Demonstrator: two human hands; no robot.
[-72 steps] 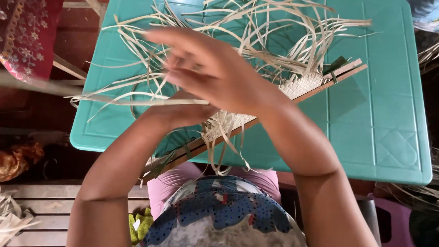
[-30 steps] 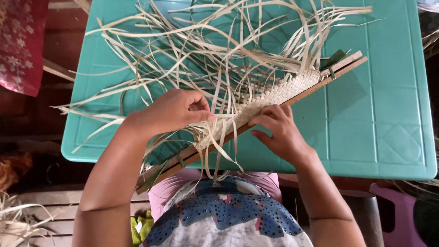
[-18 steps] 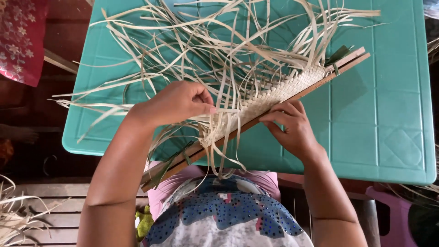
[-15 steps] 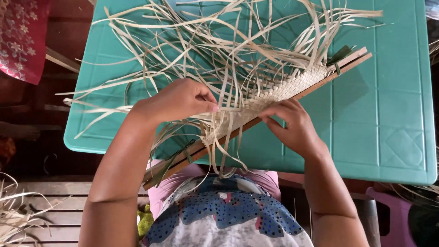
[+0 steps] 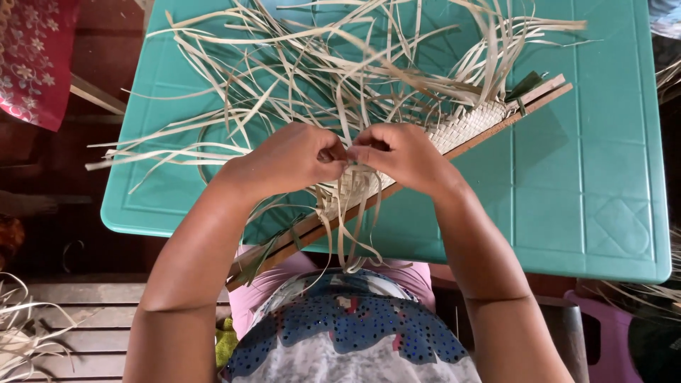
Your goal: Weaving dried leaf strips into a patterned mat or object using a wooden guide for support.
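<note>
**Both hands pinch strips over the woven band**

The left hand (image 5: 287,157) and right hand (image 5: 401,154) meet fingertip to fingertip above the middle of the woven band (image 5: 418,149). Each is curled closed, thumb pressed to forefinger, and pale strips (image 5: 312,78) rise out from between them; which strip each one grips cannot be told, since the fingers hide the spot.

The band is a narrow run of plaited straw lying along a wooden slat (image 5: 496,120). The slat sits slantwise on the green table (image 5: 603,177), its far end up to the right, its near end hanging past the table's front edge toward the person's lap. A dark green leaf scrap (image 5: 523,85) sticks out at the far end.

Loose strips fan out from the band across the table's far and left parts, some reaching past its left edge. A few short ends droop from the band's near side over the table's front edge.

Left of the table hangs red flowered cloth (image 5: 32,57). More straw (image 5: 21,333) lies on the plank floor at lower left
</note>
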